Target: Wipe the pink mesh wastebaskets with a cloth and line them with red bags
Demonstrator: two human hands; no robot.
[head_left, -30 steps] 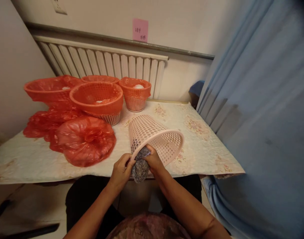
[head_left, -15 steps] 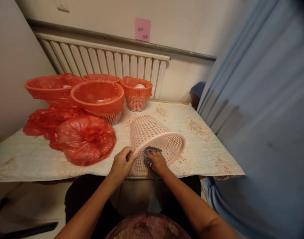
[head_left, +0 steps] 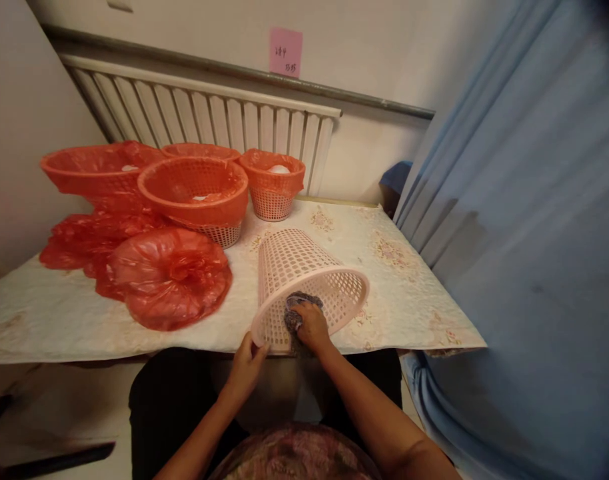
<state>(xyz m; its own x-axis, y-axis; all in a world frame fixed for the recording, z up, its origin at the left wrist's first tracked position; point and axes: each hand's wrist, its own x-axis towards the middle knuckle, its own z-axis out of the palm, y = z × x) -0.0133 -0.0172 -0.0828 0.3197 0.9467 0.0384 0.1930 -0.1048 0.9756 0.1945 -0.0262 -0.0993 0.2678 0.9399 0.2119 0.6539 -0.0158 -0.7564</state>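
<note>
At the centre of the frame, a pale pink perforated plastic basket (head_left: 289, 260) lies on its side on a pale floral-covered table (head_left: 409, 307), its wide mouth turned toward the lower edge. The left hand (head_left: 247, 359), at lower centre, grasps the rim between thumb and fingers, presumably to keep the round body from rolling. The right hand (head_left: 312, 325) grips a bunched dark grey cloth (head_left: 295, 312) inside the mouth, near the lower wall; the tilt appears to give it a direct reach to the interior. At left, a puffed, translucent red plastic bag (head_left: 172, 280) lies on the table, just in front of several baskets lined with red film (head_left: 192, 200), whose edges are folded over the rims, probably to hold the liners in place. At upper centre, a pink paper note (head_left: 286, 52) bears two short handwritten lines, too blurred to read with certainty; no brand is visible.
</note>
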